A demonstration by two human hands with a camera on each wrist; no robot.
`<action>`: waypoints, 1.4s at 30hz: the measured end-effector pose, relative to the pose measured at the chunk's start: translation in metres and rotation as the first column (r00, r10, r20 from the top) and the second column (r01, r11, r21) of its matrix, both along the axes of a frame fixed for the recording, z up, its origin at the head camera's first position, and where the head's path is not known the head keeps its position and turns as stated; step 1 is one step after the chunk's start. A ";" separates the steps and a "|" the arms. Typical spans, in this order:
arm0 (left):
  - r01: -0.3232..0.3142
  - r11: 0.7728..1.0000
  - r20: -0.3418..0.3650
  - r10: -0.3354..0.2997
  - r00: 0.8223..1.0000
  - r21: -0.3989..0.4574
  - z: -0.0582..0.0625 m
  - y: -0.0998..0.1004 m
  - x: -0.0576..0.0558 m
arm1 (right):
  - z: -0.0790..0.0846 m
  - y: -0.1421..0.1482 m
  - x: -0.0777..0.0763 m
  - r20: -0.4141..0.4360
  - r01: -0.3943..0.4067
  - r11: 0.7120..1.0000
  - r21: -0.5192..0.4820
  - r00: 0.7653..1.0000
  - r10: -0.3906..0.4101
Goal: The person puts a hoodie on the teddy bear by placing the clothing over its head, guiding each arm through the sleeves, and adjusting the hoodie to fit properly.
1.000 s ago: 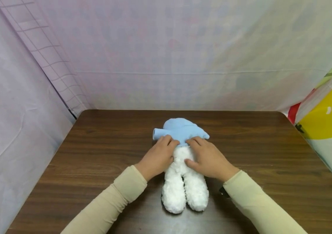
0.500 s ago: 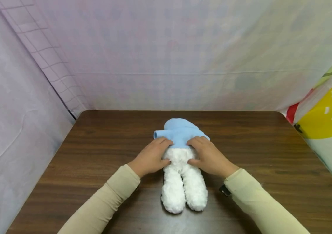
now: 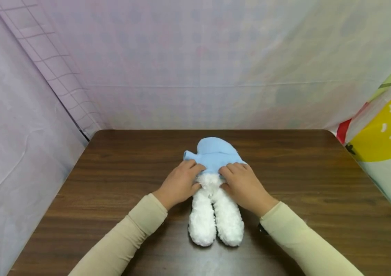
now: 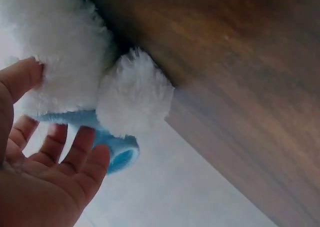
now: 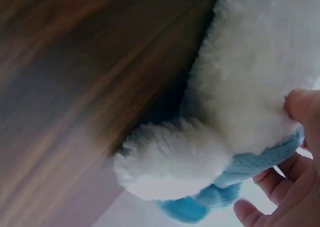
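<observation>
A white plush toy (image 3: 203, 222) lies on the table with its two fluffy legs toward me. Its upper part is covered by a light blue garment (image 3: 217, 157), and its head does not show. My left hand (image 3: 181, 183) grips the garment's lower edge on the left side, thumb against the white fur. On the right side my right hand (image 3: 245, 186) grips the same edge, its thumb also on the fur. In both wrist views a white fluffy limb (image 4: 135, 94) sticks out beside the body, and an open blue sleeve end (image 5: 185, 210) shows below.
The toy rests on a dark brown wooden table (image 3: 119, 168). A pale patterned curtain (image 3: 195, 69) hangs behind the far edge, and a white sheet (image 3: 19, 153) is on the left. At right hangs a cloth with a yellow print (image 3: 385, 130).
My left hand shifted outward to the left, then slightly back. The blue sleeve at the left now sticks out less and tilts more. My right hand has stayed nearly in place.
</observation>
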State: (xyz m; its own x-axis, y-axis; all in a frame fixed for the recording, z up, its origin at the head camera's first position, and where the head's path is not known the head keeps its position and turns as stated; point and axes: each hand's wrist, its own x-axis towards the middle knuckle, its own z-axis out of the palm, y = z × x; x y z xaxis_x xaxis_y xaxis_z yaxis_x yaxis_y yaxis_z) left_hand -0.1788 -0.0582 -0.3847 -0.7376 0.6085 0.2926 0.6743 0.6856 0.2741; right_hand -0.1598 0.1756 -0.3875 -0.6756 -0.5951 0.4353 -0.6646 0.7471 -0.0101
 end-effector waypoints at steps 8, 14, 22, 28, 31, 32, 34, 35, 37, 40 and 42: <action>-0.006 0.999 -0.015 0.006 1.000 0.045 -0.006 0.005 0.002 | -0.002 -0.001 0.000 -0.119 -0.001 0.997 0.080 0.993 0.010; 0.032 0.999 -0.128 -0.031 0.991 0.006 -0.008 0.008 0.002 | -0.003 0.000 -0.002 -0.147 -0.041 0.996 0.082 0.988 0.053; 0.026 0.999 -0.301 -0.033 0.953 -0.029 -0.009 0.013 0.002 | -0.005 0.003 -0.004 -0.158 -0.059 0.998 0.025 0.985 0.063; 0.000 1.000 -0.374 -0.011 0.927 -0.029 -0.011 0.018 0.004 | -0.007 0.004 -0.003 -0.142 -0.044 0.999 -0.004 0.989 0.043; -0.010 0.999 -0.372 -0.007 0.928 -0.044 -0.010 0.020 0.004 | -0.008 0.003 -0.002 -0.138 -0.037 0.999 -0.011 0.990 0.035; -0.009 0.999 -0.370 -0.012 0.929 -0.054 -0.009 0.020 0.004 | -0.008 0.003 -0.001 -0.129 -0.036 0.999 -0.013 0.991 0.034; 0.005 0.996 -0.353 -0.036 0.935 -0.086 -0.007 0.018 0.004 | -0.006 0.004 0.001 -0.093 -0.036 0.999 -0.012 0.995 0.035; 0.020 0.994 -0.339 -0.056 0.939 -0.107 -0.006 0.016 0.004 | -0.005 0.006 0.002 -0.067 -0.041 0.999 -0.009 0.997 0.041; 0.064 0.989 -0.304 -0.101 0.947 -0.131 -0.003 0.011 0.005 | -0.002 0.009 0.005 0.001 -0.069 0.997 -0.023 0.998 0.069; 0.135 0.985 -0.237 -0.158 0.959 -0.108 0.001 0.002 0.005 | 0.003 0.013 0.005 0.087 -0.115 0.990 -0.082 0.989 0.122; 0.160 0.985 -0.211 -0.169 0.963 -0.061 0.003 -0.001 0.005 | 0.004 0.014 0.003 0.105 -0.125 0.985 -0.120 0.985 0.138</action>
State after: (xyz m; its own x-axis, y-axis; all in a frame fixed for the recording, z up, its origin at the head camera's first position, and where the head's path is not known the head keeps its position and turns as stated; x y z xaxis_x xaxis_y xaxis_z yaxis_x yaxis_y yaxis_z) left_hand -0.1738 -0.0590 -0.3819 -0.5491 0.7318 0.4036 0.8186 0.5683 0.0833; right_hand -0.1563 0.1899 -0.3834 -0.6435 -0.6332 0.4301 -0.7465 0.6433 -0.1698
